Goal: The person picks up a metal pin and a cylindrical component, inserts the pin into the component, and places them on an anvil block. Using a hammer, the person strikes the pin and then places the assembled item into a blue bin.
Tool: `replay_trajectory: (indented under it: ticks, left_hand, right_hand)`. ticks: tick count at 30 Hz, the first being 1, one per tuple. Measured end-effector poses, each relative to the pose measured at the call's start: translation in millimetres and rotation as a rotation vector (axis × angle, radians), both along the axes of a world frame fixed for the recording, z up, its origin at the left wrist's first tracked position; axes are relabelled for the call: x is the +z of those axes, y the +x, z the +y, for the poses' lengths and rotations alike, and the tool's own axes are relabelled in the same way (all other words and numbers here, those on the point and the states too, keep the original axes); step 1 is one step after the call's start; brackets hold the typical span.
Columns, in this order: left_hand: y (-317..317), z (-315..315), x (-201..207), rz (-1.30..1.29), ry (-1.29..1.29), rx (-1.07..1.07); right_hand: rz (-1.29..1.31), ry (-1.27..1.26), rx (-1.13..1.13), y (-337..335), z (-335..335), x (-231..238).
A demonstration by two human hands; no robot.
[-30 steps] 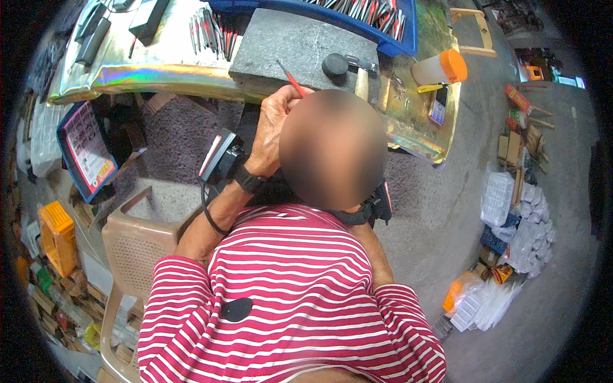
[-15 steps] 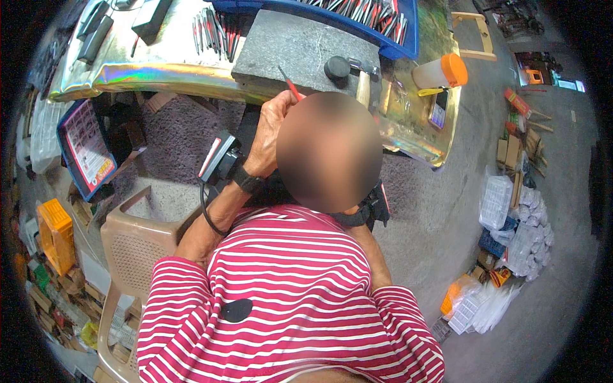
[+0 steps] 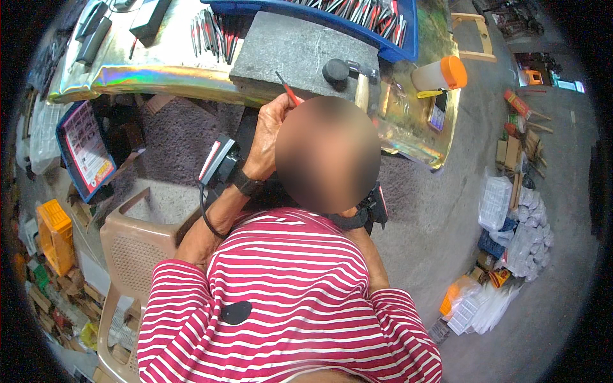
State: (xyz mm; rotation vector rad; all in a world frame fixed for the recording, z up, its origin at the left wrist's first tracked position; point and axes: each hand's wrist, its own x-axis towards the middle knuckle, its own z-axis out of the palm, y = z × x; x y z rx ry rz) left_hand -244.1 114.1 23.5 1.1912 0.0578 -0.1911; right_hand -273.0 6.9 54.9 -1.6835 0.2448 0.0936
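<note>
My left hand (image 3: 268,137) is raised near the front edge of the bench, its fingers closed on a slim red tool with a thin dark tip (image 3: 290,92). The tip points up and left, toward the grey stone slab (image 3: 274,48). A round blurred patch covers the middle of the view. It hides my right hand, whose forearm (image 3: 375,258) comes up from the lower right; what that hand holds cannot be made out. On the slab's right side lies a hammer with a pale wooden handle (image 3: 362,94) and a round black end.
A blue tray (image 3: 402,54) of slender red, black and silver pieces stands behind the slab. More such pieces (image 3: 216,35) lie to its left. An orange-lidded jar (image 3: 429,75) and a phone (image 3: 438,110) are at the right. A beige plastic chair (image 3: 137,252) stands at my left.
The view has shifted very slightly. My left hand keeps hold of the red tool in nearly the same place, with its tip slightly lower in the picture.
</note>
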Motion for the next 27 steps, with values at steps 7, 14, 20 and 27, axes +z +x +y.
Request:
replay_trajectory:
  ticks: [7,14,20,27]
  left_hand:
    - [-0.1,0.8,-5.3,-0.027,0.017,-0.003]
    - [-0.5,2.6,-10.1,-0.004,0.013,-0.015]
    - [-0.8,1.5,-11.2,-0.009,0.009,-0.012]
    - [-1.1,0.4,-19.2,-0.009,-0.022,-0.012]
  right_hand:
    - [0.028,-0.006,0.003,0.5,0.3,-3.2]
    - [0.070,-0.001,0.026,0.3,-0.3,-5.3]
    - [0.063,0.027,0.051,-0.3,-3.3,-13.8]
    - [0.132,0.047,0.037,-1.3,-2.6,-8.5]
